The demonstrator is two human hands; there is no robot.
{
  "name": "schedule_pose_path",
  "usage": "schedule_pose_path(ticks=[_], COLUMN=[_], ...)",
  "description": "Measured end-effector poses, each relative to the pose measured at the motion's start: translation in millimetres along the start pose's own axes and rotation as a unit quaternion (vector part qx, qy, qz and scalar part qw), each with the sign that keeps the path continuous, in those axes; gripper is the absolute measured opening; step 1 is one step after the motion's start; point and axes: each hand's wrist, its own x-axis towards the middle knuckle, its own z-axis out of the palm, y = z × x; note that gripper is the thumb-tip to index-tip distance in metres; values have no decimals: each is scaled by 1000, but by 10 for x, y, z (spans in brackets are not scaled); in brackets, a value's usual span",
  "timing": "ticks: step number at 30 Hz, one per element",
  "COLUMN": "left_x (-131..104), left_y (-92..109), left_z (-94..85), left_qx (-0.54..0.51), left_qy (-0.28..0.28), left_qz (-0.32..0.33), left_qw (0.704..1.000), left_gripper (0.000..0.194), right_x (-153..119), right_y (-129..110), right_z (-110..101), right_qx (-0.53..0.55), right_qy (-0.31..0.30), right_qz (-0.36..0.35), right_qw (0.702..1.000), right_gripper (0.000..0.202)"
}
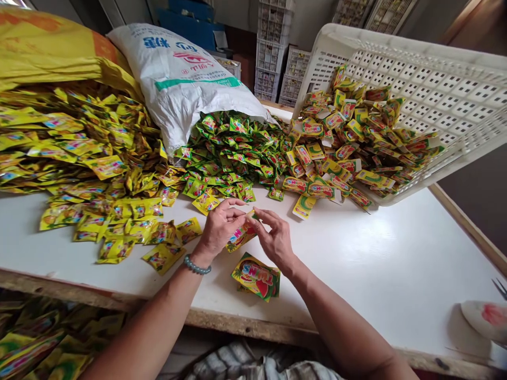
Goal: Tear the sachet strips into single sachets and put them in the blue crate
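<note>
Above the white table, a yellow printed candy pouch (240,240) hangs from my fingertips. My left hand (222,227), with a beaded bracelet at the wrist, pinches its upper edge. Thumb and fingers of my right hand (274,236) close on the same edge from the other side; my fingers partly cover the pouch top. Just below lies a small stack of similar printed pouches (257,277) with fruit pictures. Small yellow sachets (164,257) are scattered left of my left hand. Beyond my fingers, green sachets (237,153) spill from a white sack (190,68).
A tilted white plastic basket (420,50) spills small candy boxes (336,174) at the right. On the left, a yellow sack (59,47) spills yellow sachets (79,137). A white rounded object with a red print (487,319) sits at the right edge. More pouches (39,343) lie below the table edge.
</note>
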Motion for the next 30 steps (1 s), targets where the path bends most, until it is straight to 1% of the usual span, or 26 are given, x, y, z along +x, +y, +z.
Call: schedule_pose_path(ticks=[3,5,6,7,8,10,11,12,13,14,16,17,18,19,21,22,24,25,27,29,30], left_x=[2,-11,-26,-47,-75,-149,-192,-237,-281,-323,-398,-432,-464,-496,-559,-591,-655,-687,-765,-874,-946], left_y=[-7,3,13,24,37,57,66,74,84,98,139,164,191,216,253,265,277,283,313,389,449], left_z=[-7,2,14,31,52,102,129,155,178,197,224,231,236,240,247,249,239,218,117,-93,-247], left_qx=[-19,-35,-42,-41,-30,33,85,150,221,291,406,446,474,495,527,539,551,552,550,557,565], left_qy=[15,21,14,-5,-40,-145,-199,-245,-284,-317,-378,-403,-423,-434,-440,-439,-429,-417,-365,-283,-237], left_qz=[-7,-14,-19,-27,-38,-56,-56,-49,-35,-19,6,14,20,26,36,38,37,36,37,33,25], left_qw=[1000,999,999,999,998,987,975,957,932,902,832,799,772,752,726,718,714,721,750,780,790], left_gripper=[40,42,45,48,51,56,59,60,61,63,65,66,65,66,68,70,72,73,72,68,66], right_x=[-21,-4,17,46,82,164,206,247,286,321,374,388,394,389,355,328,268,237,180,128,104], right_y=[-28,-41,-36,-20,8,103,165,232,304,375,510,571,626,675,745,765,763,740,652,528,462], right_z=[36,5,-33,-84,-147,-298,-382,-466,-549,-628,-766,-819,-857,-876,-852,-810,-681,-605,-456,-334,-287], right_qx=[-19,-4,16,41,68,102,103,93,71,38,-61,-122,-183,-237,-320,-349,-388,-401,-414,-415,-415], right_qy=[-1,-19,-23,-16,4,76,113,145,168,188,220,226,222,201,130,89,15,-13,-57,-92,-106], right_qz=[-18,7,26,46,63,86,94,100,107,111,121,126,133,144,167,169,144,121,74,44,32], right_qw=[1000,1000,999,998,996,988,984,980,977,975,966,958,948,939,924,918,910,908,906,904,903], right_gripper=[31,31,32,34,38,43,44,46,47,47,46,44,42,42,44,45,43,41,35,31,30])
